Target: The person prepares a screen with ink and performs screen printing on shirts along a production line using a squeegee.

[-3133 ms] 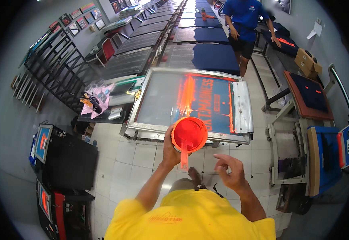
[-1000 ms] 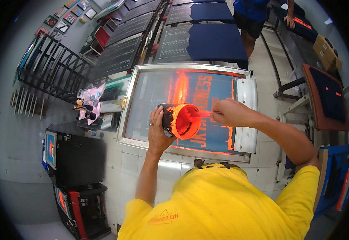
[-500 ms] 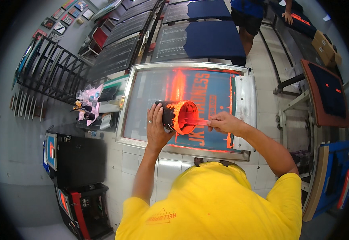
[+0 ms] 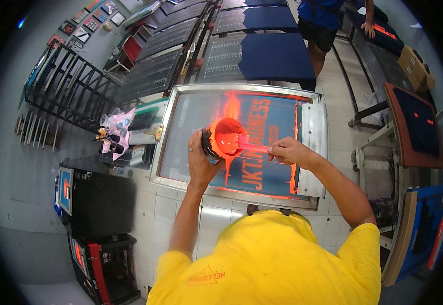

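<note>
My left hand (image 4: 200, 160) is wrapped round a dark tub (image 4: 210, 144) of bright orange-red ink, tilted over a framed printing screen (image 4: 180, 107). Ink coats the tub's rim, and a thick strand (image 4: 228, 170) hangs from its lower lip. The fingers of my right hand (image 4: 291, 151) pinch the handle of an ink spatula (image 4: 254, 147), whose ink-covered end sits in the tub's mouth. The screen's mesh is teal with large lettering. A smear of ink (image 4: 230, 104) lies at its far side, and more runs along its right and near edges.
Navy fabric (image 4: 276, 53) covers metal print boards beyond the screen. Another person (image 4: 320, 25) stands at the far right. A black rack (image 4: 74, 84) and a dark cabinet (image 4: 102, 198) stand left, with a pink plastic bag (image 4: 117, 127) nearby. A cardboard box (image 4: 415, 68) sits far right.
The tub's mouth has tipped further up toward view, showing the ink and spatula end inside. A strand of ink now hangs from the lip. Both hands keep their grips.
</note>
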### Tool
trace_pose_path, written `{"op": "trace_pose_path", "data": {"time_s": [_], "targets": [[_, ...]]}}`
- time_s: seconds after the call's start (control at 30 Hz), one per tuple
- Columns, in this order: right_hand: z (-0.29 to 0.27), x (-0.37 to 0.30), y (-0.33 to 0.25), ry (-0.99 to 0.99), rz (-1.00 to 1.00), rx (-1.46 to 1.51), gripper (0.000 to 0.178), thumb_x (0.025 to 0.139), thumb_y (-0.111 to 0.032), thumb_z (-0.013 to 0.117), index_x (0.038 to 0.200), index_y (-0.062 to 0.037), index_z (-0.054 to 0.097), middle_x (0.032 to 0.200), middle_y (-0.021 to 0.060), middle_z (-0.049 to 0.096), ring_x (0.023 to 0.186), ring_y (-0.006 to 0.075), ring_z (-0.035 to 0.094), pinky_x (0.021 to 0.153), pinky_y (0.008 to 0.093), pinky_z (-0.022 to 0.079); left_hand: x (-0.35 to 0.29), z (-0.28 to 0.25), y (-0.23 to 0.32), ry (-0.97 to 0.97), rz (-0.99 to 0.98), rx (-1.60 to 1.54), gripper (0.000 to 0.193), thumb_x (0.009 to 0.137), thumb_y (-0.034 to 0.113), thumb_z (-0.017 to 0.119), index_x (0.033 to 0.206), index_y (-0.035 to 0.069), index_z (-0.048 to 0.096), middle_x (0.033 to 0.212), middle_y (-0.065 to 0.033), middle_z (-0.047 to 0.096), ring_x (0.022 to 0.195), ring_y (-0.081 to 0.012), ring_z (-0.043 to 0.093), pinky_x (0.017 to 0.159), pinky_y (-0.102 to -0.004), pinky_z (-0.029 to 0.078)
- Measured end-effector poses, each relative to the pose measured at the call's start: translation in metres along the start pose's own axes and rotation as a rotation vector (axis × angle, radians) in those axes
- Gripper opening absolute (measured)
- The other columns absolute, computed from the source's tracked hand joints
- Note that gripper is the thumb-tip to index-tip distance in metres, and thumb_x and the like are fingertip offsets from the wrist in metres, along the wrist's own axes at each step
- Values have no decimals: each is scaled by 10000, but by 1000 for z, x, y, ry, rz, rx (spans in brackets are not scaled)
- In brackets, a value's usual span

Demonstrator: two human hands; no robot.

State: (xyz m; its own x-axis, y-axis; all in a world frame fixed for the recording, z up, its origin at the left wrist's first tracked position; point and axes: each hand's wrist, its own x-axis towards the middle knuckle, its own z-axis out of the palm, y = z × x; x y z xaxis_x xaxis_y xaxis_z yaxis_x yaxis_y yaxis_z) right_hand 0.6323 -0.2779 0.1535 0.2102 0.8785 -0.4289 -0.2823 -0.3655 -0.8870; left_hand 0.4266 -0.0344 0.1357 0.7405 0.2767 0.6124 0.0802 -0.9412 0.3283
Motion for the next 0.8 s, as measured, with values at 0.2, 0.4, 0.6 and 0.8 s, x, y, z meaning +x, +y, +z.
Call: {"op": "trace_pose_path", "data": {"time_s": [0.2,0.4,0.6,0.8], "targets": [[-7,-1,-14,59,-66,-92,310,999,-254,583,844,-6,684,556,-62,369,457,45,272,421,246,199,8,2,3,23,-88,41,1124,567,167,934,1473,10,288,1423,-212,425,1321,-406,421,1093,-480,390],[-11,7,-22,105,-103,-137,314,993,-266,591,849,-2,684,567,-55,401,467,41,307,424,243,219,16,2,-1,-4,-154,38,1098,586,193,930,1455,-9,290,1363,-223,457,1255,-407,456,1049,-486,414],[-28,18,-23,119,-101,-106,304,983,-270,601,882,4,684,572,-57,419,462,32,314,415,240,219,24,1,-3,8,-147,126,1050,588,192,914,1419,-19,307,1309,-229,487,1202,-423,484,1012,-499,430],[-39,21,-33,157,-133,-88,321,999,-277,579,900,12,676,565,-65,378,449,35,275,412,247,194,33,-1,-4,34,-193,191,988,569,192,916,1353,-17,352,1238,-224,536,1117,-446,534,937,-511,467]]}}
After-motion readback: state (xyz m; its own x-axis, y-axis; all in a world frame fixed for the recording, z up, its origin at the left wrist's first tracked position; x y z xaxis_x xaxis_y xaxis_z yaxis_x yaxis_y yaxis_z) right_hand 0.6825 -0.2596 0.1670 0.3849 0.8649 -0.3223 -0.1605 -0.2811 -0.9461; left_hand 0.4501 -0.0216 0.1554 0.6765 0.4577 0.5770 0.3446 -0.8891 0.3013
